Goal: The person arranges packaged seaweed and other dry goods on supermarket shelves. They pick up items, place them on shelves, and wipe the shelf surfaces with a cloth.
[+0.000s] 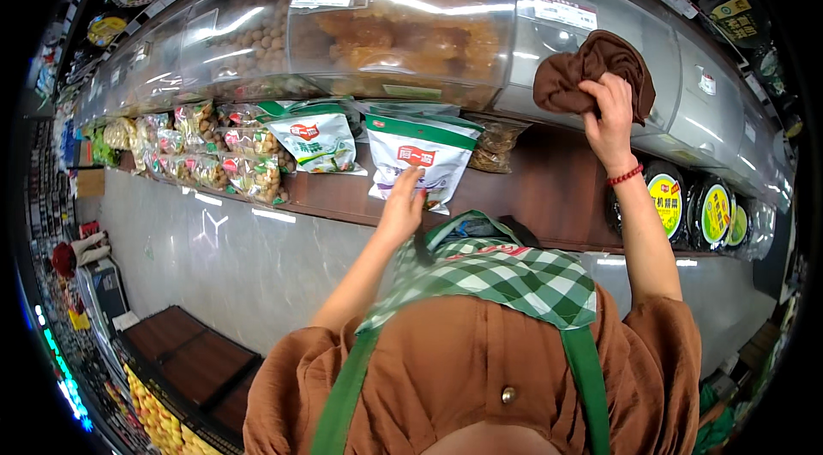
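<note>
My right hand (607, 114) grips a bunched brown cloth (595, 72) against the front of a clear plastic bulk bin (649, 95) on the right. Lower and to the left, my left hand (406, 207) rests its fingers on the front of a white and green seaweed pouch (421, 140). The pouch stands on a dark wooden shelf (540, 191). Beside it leans another white and green pouch (315, 137). Just right of the touched pouch lies a clear bag of brown dried food (492, 143).
Bags of round brown nuts or dried fruit (254, 175) line the shelf's left part. Black round packages (665, 198) stand at its right end. Above, clear bins hold brown food (398, 31). A person (77, 252) is far left, near a dark wooden display (186, 352).
</note>
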Available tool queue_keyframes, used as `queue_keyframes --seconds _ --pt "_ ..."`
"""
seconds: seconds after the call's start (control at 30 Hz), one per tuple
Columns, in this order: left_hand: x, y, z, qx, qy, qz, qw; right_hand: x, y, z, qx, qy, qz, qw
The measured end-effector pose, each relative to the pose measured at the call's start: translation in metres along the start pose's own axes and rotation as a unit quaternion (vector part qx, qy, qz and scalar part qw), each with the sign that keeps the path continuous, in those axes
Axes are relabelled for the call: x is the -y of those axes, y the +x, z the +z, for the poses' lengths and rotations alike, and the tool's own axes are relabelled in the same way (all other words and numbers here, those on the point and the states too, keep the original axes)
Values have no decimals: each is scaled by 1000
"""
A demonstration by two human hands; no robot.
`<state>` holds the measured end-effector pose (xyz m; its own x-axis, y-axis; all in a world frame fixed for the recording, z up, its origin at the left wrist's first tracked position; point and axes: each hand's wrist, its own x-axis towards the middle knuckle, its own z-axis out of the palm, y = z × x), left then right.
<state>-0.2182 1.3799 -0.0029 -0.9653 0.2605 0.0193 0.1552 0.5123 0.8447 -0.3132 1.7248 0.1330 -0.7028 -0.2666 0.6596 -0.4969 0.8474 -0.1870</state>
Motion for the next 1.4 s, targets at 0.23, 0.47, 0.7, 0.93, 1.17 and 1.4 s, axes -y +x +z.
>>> queue_keyframes --seconds 0.23,0.47,0.7,0.93,1.17,1.4 --pt "-29 -32 56 -19 28 -96 995 -50 0 -36 -139 385 333 849" --pt "-2 -44 37 -91 111 -114 983 -38 31 -9 -112 386 271 875" --pt "71 -25 -3 -124 31 -193 973 15 18 7 -87 408 293 860" --pt "87 -4 -27 -75 40 -67 994 125 -21 35 -27 372 335 865" --pt "56 1 3 80 213 -52 972 192 -65 187 184 132 164 960" --pt "91 -5 18 101 269 -50 956 190 -83 187 301 -2 212 930"
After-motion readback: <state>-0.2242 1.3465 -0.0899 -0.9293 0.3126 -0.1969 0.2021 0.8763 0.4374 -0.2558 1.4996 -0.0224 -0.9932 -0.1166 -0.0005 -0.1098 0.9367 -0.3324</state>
